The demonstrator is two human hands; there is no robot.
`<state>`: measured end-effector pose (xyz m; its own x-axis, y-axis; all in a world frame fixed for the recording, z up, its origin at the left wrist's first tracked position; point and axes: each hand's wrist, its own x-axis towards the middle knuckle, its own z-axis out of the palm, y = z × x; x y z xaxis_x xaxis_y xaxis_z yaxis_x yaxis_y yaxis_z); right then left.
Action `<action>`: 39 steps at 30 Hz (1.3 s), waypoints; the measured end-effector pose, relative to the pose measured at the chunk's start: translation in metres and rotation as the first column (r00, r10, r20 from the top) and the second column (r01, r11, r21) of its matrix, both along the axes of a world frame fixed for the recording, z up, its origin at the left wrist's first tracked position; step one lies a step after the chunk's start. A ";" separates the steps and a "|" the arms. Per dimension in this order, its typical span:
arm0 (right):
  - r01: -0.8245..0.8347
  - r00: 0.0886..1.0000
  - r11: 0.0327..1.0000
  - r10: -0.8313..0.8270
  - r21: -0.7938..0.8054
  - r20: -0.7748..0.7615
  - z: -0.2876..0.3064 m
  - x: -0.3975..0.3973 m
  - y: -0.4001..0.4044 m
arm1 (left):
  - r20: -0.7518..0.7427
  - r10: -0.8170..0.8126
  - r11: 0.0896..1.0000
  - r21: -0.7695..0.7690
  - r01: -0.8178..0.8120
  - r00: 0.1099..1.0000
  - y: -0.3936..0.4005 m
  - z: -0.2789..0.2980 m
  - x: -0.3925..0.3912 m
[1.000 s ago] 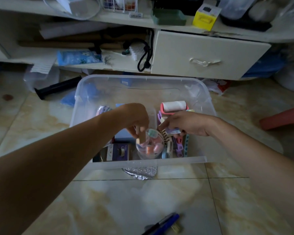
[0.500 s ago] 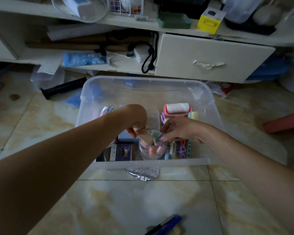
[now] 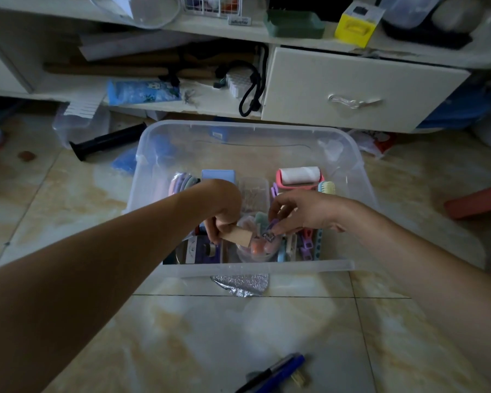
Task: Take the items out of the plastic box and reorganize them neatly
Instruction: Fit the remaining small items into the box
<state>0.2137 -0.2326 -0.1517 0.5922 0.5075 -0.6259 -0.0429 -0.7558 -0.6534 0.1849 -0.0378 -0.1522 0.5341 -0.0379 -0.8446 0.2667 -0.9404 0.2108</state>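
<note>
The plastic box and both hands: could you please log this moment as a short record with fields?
setting: clear plastic box on a tiled floor, in front of a shelf unit with a drawer
left hand: holds a small tan block over the box
right hand: pinches a small purple clip
below the hands: clear cup of small pastel items
rear of box: lint roller, blue case
outside the box: blue pen on the floor near the camera
</note>
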 end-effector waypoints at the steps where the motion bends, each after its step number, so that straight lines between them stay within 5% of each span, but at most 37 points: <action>1: -0.042 0.998 0.999 0.042 -0.007 0.056 0.000 -0.002 0.002 | -0.001 -0.021 1.000 0.015 0.021 1.000 0.000 0.000 0.001; 4: -0.088 0.985 0.995 0.081 0.039 0.149 0.003 -0.003 0.002 | -0.058 -0.044 0.995 0.083 0.049 0.997 0.001 -0.003 0.002; 9: -0.078 0.996 0.993 0.081 0.088 -0.026 0.019 -0.005 0.005 | -0.187 -0.041 0.982 0.173 0.074 0.981 0.003 -0.007 -0.006; 13: -0.173 0.983 0.982 0.177 -0.079 0.041 0.011 -0.016 0.023 | -0.134 0.035 0.999 0.022 -0.033 0.990 -0.002 -0.013 -0.016; 32: -0.043 0.996 0.976 0.026 -0.214 -0.082 0.005 -0.043 0.071 | -0.311 0.161 0.950 -0.208 -0.232 0.937 0.019 -0.058 -0.018; 36: 0.011 0.972 0.990 -0.044 -0.140 -0.232 0.012 -0.035 0.069 | -0.330 0.137 0.939 -0.257 -0.228 0.934 0.018 -0.056 -0.018; 39: 0.049 0.985 0.986 -0.074 -0.161 -0.153 0.021 -0.024 0.058 | -0.331 0.103 0.948 -0.253 -0.194 0.938 0.018 -0.060 -0.017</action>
